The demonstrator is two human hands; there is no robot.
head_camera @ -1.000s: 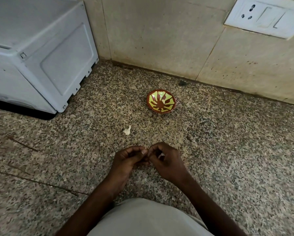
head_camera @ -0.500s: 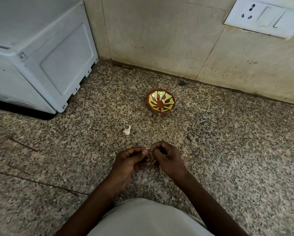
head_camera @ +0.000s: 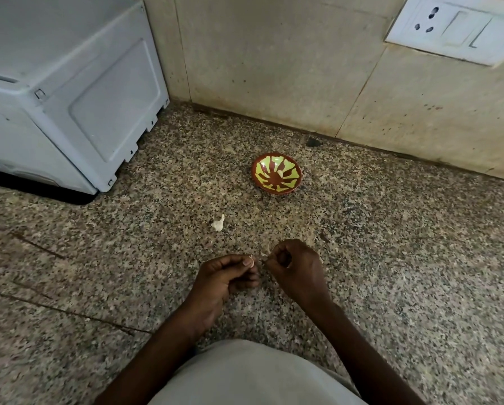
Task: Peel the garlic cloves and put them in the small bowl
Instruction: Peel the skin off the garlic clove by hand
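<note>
Both hands are drawing apart above the counter (head_camera: 391, 258) near its front edge; a half-second ago their fingertips met. The left hand (head_camera: 224, 279) is pinching the garlic clove (head_camera: 252, 262); the right hand (head_camera: 297, 268) is pinching a skin flake (head_camera: 263, 253). Peeling appears underway. The small bowl (head_camera: 277, 177) is sitting toward the back wall; a second clove (head_camera: 218, 224) is lying between.

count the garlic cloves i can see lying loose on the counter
1: a garlic clove lies on the counter, between the hands and the small bowl. Another may be hidden in the left hand or right hand.
</note>
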